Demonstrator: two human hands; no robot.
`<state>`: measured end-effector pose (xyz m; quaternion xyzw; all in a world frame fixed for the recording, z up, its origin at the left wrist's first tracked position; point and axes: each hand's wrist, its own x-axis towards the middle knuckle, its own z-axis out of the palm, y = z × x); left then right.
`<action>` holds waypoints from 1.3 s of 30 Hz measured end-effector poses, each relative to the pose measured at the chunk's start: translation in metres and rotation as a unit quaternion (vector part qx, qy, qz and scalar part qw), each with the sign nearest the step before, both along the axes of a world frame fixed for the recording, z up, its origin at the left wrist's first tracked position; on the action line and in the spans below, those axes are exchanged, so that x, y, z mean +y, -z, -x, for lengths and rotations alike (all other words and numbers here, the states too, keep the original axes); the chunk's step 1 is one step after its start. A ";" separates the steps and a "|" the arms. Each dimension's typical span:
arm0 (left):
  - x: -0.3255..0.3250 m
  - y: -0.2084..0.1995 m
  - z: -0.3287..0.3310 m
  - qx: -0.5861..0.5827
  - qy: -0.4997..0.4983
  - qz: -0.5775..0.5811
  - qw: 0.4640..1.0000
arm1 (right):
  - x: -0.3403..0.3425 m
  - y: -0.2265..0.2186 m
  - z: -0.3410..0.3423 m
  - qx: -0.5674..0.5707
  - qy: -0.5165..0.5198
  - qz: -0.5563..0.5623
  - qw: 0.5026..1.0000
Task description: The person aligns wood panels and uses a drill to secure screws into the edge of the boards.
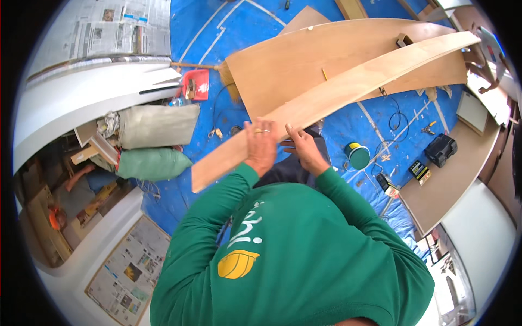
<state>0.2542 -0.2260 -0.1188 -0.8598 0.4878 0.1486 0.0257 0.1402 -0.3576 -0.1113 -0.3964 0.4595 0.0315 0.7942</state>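
Note:
A long, narrow wooden plank [337, 103] runs from near my left side up toward the far right; the wide lens makes it look bowed. My left hand [261, 145] lies across its near part, with fingers reaching over toward the far edge and a ring on one of them. Close beside it, my right hand [307, 152] is at the plank's near edge, a digit on top and the other fingers along the side, partly hidden. Beyond and partly beneath the plank is a large wooden sheet [261, 70] with a pencil-like yellow stick [324, 74] on it.
Blue sheeting [212, 32] covers the floor. A green-and-white tub [357, 156], cables and a black case [440, 149] are on the right. On the left are a broom [228, 81], a red dustpan [197, 84] and stuffed sacks [157, 126]. Another person's arm [478, 60] shows far right.

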 end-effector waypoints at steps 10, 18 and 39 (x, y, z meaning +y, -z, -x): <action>0.040 0.032 -0.135 0.406 -0.030 0.157 0.900 | -0.040 0.061 -0.080 0.101 0.314 0.138 0.934; 0.217 0.027 -0.246 0.826 -0.482 0.008 0.294 | -0.083 0.073 -0.140 0.186 0.298 0.216 0.911; 0.063 0.167 -0.447 0.594 -0.131 0.055 0.792 | 0.356 0.028 -0.031 0.110 -0.128 0.443 0.880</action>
